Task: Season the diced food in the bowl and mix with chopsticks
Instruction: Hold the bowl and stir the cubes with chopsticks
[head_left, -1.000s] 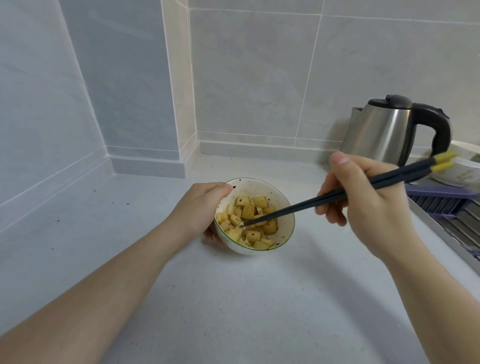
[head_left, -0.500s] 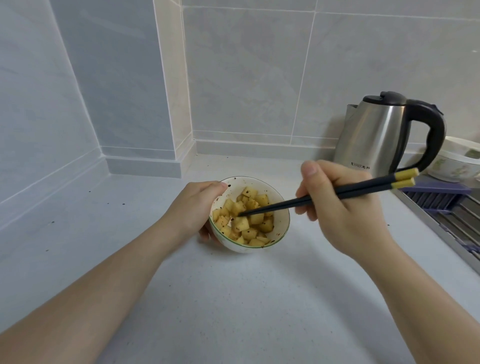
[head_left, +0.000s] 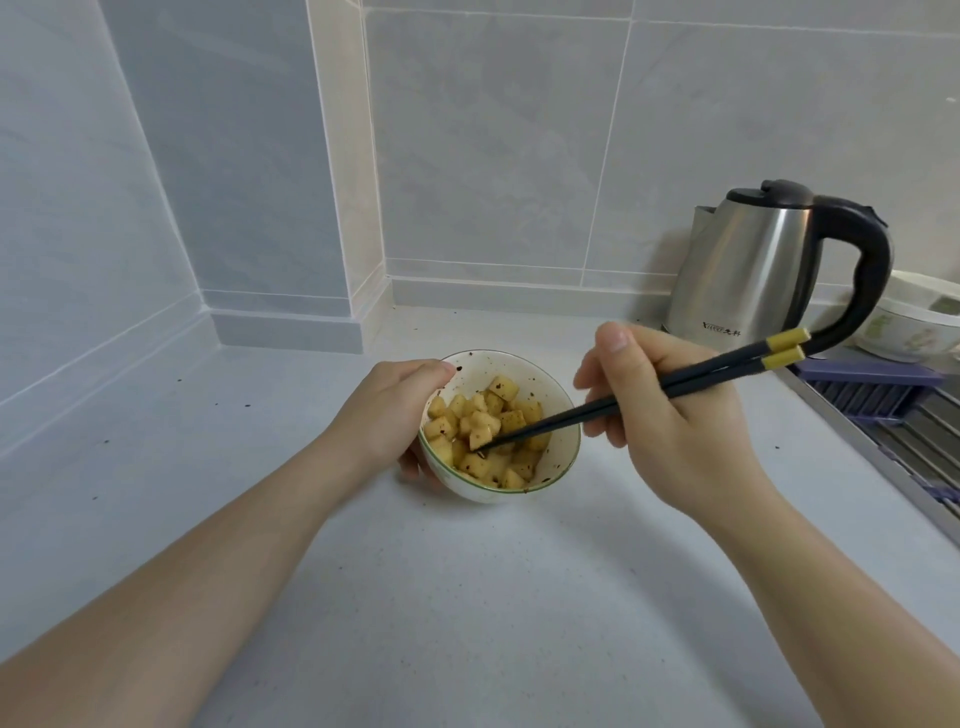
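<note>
Diced yellow spice-flecked cubes (head_left: 485, 434) fill the small white green-rimmed bowl (head_left: 563, 441) mid-counter, left hand (head_left: 387, 415) cupping its nine-o'clock wall, right hand (head_left: 660, 415) pinching dark yellow-capped chopsticks (head_left: 623, 397); stir gently, keeping cubes inside.

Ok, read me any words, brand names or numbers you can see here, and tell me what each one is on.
Kettle: a small printed brand mark low on the steel body, too blurred to read.
Patterned bowl behind the kettle: green decoration only, no legible text.
Nothing else carries writing.
</note>
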